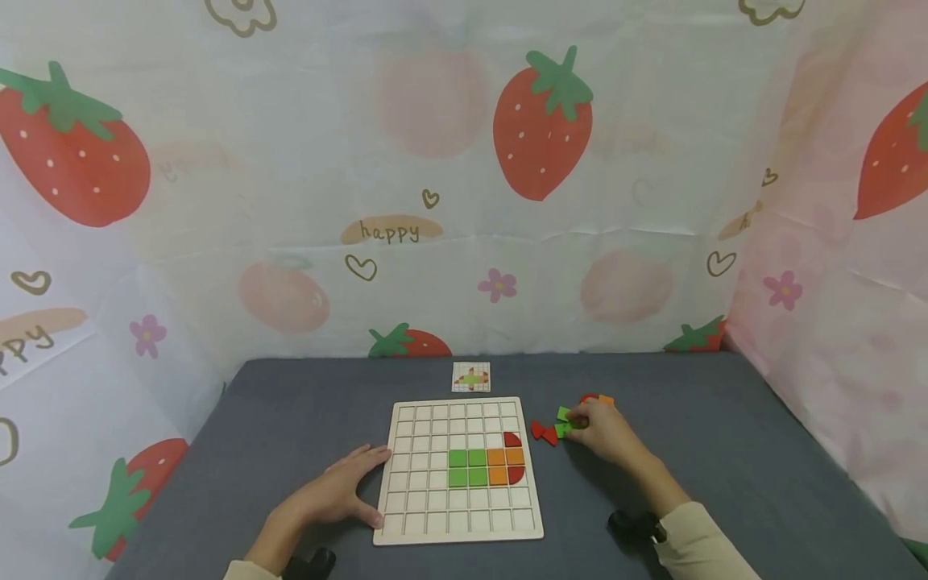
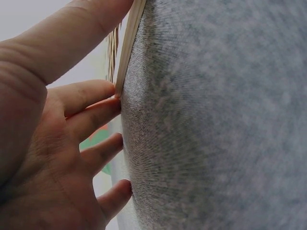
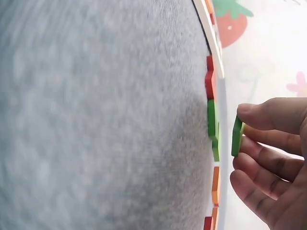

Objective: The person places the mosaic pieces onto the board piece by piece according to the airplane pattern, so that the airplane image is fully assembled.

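A wooden grid board (image 1: pixel 422 521) lies on the table, holding several green square tiles (image 1: pixel 467 468), three orange squares (image 1: pixel 497 475) and two red rounded-corner tiles (image 1: pixel 511 440). At its left edge, my left hand (image 1: pixel 329 490) rests with thumb and fingers spread; the left wrist view shows fingertips against the board's side (image 2: pixel 128 52). To the right of the board, my right hand (image 1: pixel 607 432) pinches a green tile (image 3: pixel 237 136) between thumb and fingers. That tile is lifted above loose green tiles (image 3: pixel 212 120). Red pieces (image 1: pixel 544 432) lie between board and hand.
Behind the board lies a small picture card (image 1: pixel 471 377) with a coloured grid pattern. Orange (image 1: pixel 606 399) and red (image 1: pixel 589 397) loose pieces lie beyond my right hand. A dark grey cloth covers the table (image 1: pixel 312 411), and a strawberry-print curtain (image 1: pixel 464 242) hangs behind it.
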Available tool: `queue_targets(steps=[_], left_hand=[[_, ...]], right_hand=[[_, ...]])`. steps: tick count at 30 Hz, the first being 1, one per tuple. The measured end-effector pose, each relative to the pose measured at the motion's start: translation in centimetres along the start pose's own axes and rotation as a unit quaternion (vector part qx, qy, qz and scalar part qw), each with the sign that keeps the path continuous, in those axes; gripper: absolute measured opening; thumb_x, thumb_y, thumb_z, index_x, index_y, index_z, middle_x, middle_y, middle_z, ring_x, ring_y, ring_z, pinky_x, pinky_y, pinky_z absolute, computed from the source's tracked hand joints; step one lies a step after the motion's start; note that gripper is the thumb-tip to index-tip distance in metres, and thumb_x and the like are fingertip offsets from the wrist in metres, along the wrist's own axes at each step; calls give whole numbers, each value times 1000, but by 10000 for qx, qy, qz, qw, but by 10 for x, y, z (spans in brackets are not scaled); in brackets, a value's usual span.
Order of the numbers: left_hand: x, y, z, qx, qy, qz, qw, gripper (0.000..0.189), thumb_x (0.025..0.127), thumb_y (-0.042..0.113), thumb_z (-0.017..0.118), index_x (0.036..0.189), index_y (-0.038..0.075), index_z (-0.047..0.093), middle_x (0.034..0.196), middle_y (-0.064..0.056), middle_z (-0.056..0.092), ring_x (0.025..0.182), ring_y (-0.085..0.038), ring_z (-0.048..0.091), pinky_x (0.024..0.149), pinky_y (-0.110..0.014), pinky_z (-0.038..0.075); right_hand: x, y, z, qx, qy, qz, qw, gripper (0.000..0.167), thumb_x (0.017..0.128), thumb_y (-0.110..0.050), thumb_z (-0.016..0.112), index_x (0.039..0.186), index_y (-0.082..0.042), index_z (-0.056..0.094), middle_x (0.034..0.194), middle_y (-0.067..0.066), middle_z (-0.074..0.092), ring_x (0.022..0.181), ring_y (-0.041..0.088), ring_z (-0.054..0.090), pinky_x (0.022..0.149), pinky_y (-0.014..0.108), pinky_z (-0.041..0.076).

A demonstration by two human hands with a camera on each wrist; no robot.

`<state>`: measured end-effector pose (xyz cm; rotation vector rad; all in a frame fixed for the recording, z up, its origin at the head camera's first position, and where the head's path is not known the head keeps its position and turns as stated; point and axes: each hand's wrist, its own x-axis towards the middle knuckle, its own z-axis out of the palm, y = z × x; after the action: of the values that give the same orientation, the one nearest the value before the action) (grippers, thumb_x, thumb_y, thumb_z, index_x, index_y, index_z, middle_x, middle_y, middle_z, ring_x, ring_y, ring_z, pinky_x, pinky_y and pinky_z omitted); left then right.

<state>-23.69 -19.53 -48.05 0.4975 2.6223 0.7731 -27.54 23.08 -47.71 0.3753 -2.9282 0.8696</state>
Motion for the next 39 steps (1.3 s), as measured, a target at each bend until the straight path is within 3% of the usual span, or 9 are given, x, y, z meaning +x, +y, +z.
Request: queue_targets(steps=[7,16,22,27,39], left_hand=[[1,0,0,-41,0,-2,10000,104,60,37,89,147,5,42,154,-15,40,146,-45,23,108,-71,22],[1,0,0,-111,-29,-88,9999,107,59,39,89,148,6,41,154,-14,39,147,-44,22,108,-71,21],[2,0,0,-48,-29,-124,9999,106,58,39,89,148,7,41,154,-14,40,146,-44,23,108,-71,22],[2,-1,1,-52,-14,-93,9999,106,58,39,89,147,7,42,154,-14,40,146,-44,23,107,-71,22],[2,-2,1,-11,-4,-83,10000,106,58,40,88,148,7,41,155,-13,39,147,-43,23,108,-70,23]], right_hand=[[-1,-8,1,184,-108,133,9997,22,81,-7,75,101,1,73,89,6,62,80,15,57,70,34,51],[-3,-18,1,213,-76,-188,9996,23,83,-7,73,103,3,73,87,5,61,75,13,50,65,27,44],[0,-29,7,209,-30,-242,9995,21,81,-7,75,101,0,74,92,5,65,81,16,58,71,31,52],[4,-41,15,323,-182,-206,9991,18,83,-9,75,100,-3,75,91,2,62,79,13,56,70,29,50],[18,-73,31,379,-506,-860,9943,24,85,-9,72,107,-1,73,94,5,63,83,16,57,70,26,49]])
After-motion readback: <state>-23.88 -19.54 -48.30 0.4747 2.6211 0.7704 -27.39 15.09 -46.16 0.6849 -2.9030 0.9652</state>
